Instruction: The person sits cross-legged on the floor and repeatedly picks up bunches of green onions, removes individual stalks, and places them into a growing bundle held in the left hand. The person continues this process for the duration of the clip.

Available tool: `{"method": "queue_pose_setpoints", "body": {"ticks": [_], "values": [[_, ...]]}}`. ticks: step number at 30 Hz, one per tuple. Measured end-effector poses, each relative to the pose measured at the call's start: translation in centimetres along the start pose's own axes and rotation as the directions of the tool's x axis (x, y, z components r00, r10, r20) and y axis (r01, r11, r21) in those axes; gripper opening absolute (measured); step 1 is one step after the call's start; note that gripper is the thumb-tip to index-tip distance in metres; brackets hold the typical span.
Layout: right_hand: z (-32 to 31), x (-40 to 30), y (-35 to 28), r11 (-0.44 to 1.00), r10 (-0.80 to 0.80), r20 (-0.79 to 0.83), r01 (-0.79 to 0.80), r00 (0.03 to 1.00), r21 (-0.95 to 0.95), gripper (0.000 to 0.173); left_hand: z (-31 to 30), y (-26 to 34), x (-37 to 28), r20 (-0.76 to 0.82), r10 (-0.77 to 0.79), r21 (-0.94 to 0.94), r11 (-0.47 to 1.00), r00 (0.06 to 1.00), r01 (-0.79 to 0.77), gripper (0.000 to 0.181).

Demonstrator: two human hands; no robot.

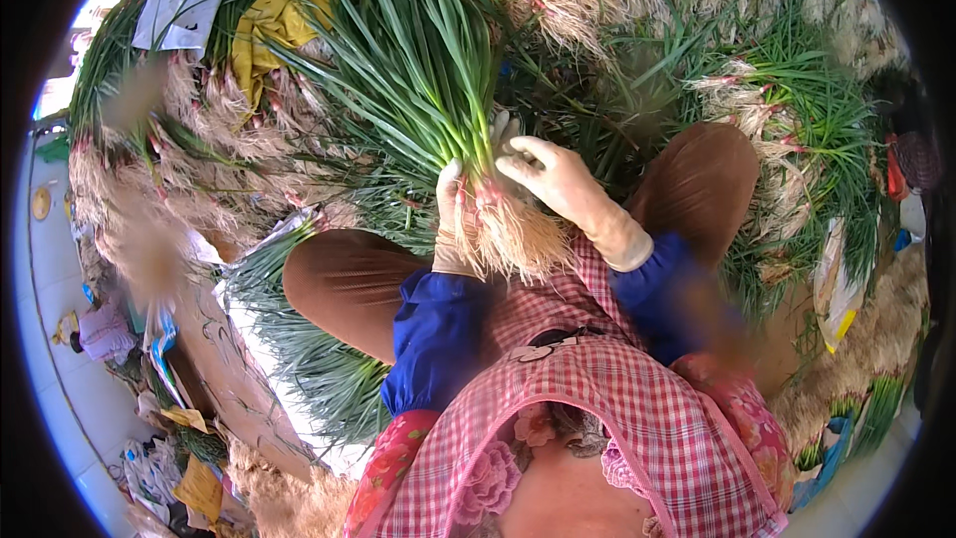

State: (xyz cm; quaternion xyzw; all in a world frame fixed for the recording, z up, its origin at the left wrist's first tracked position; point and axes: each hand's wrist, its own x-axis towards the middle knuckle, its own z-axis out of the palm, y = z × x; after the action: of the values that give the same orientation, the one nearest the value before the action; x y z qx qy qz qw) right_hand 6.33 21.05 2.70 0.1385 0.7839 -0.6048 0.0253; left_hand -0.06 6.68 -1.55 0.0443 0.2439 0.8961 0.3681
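Note:
A thick bunch of green leafy stalks [448, 90], apparently garlic greens or chives, is held in front of my lap by my left hand [452, 202]. Its leaves fan up and away from me, and its pinkish bases and pale roots [515, 235] hang towards my apron. The left thumb lies across the near side of the stems, and its fingertips show behind them. Against the right side of the stems is my right hand [564, 183], fingers bent. Whether it pinches a stalk is hidden. Both hands wear cream-coloured gloves.
Heaped rooted greens [784, 104] lie to the right, with more bunches [202, 142] at the left beside a yellow cloth [280, 15]. Trimmed-looking greens [328, 388] rest on a white sheet [258, 344] by my left knee [351, 284]. Loose leaves [590, 97] cover the ground ahead.

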Motion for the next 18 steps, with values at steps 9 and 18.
{"method": "queue_pose_setpoints", "body": {"ticks": [9, 18], "values": [[0.6, 0.9, 3.2, 0.969, -0.129, 0.252, 0.068, 0.959, 0.237, 0.027, -0.3, -0.5, -0.1, 0.028, 0.06, -0.1, 0.993, 0.998, -0.057, 0.062], [-1.1, 0.7, 3.2, 0.981, -0.185, 0.29, 0.193, 0.939, 0.003, 0.032, -1.0, -0.2, 0.1, -0.027, -0.095, -0.121, 0.989, 0.995, 0.091, 0.078]]}}
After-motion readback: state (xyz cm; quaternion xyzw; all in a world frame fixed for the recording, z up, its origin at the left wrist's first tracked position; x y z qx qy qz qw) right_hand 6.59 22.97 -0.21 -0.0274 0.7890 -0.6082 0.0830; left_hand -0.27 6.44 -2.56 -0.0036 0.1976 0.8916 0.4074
